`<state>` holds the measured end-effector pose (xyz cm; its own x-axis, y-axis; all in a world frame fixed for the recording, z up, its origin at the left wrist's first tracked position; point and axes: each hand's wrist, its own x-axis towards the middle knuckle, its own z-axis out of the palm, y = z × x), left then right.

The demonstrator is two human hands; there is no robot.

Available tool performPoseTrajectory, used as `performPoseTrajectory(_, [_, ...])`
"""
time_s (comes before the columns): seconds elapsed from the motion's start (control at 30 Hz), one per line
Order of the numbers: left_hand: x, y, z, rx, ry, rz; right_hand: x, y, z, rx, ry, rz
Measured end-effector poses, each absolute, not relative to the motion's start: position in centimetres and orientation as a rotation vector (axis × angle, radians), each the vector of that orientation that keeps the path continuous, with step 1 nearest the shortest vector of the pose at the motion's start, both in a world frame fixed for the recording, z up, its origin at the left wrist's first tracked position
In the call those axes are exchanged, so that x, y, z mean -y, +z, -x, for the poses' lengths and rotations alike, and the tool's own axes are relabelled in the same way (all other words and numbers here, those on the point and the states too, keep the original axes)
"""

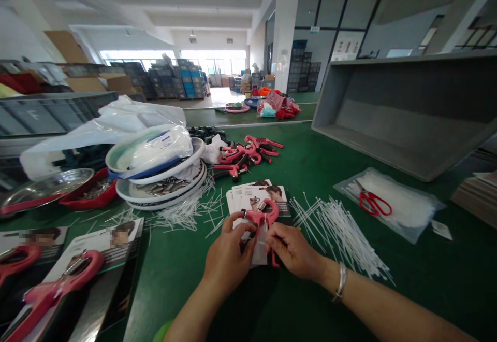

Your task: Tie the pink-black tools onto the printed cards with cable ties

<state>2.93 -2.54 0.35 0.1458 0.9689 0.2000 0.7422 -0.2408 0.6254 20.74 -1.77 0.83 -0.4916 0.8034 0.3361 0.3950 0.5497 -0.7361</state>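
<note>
A pink hand grip strengthener with a metal spring lies over a stack of printed cards in front of me. My left hand has its thumb and fingers closed on the strengthener's left side. From the other side, my right hand is pinched closed by the right handle; what its fingertips hold is too small to make out. A whitish strip shows between both hands. Beside my right hand spreads a bunch of white cable ties.
Pink strengtheners lie piled behind the cards. Stacked plates with metal parts and a red tray stand left. Carded strengtheners lie front left. Red scissors rest on a plastic bag, near a grey crate.
</note>
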Motion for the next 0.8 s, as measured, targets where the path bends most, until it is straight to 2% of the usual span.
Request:
performPoseTrajectory(0.1, [2.5,0.3,-2.5,-1.615,0.787,-2.089,1.4,1.1,-21.4,2.118,0.961,0.960])
performPoseTrajectory(0.17, [2.6,0.1,-2.2,-1.623,0.764,-2.134,0.3,1.5,-23.7,2.206,0.957,1.102])
performPoseTrajectory(0.23, [2.8,-0.3,-1.9,-1.651,0.746,-2.207,-1.3,2.3,-27.7,2.239,0.683,1.500])
performPoseTrajectory(0.3, [3.1,-0.7,-1.9,-1.671,0.740,-2.313,-3.0,3.1,-32.8,2.006,0.300,2.028])
performPoseTrajectory(0.43, [3.5,-1.1,-2.2,-1.665,0.697,-2.511,-5.7,3.9,-41.2,1.727,0.097,2.413])
performPoseTrajectory(0.63, [3.3,0.0,-1.8,-1.602,0.701,-2.380,-6.5,3.4,-44.4,1.642,0.224,2.476])
performPoseTrajectory(0.8, [3.1,1.3,-3.0,-1.673,0.766,-2.310,-3.7,3.8,-43.6,1.622,0.629,2.110])
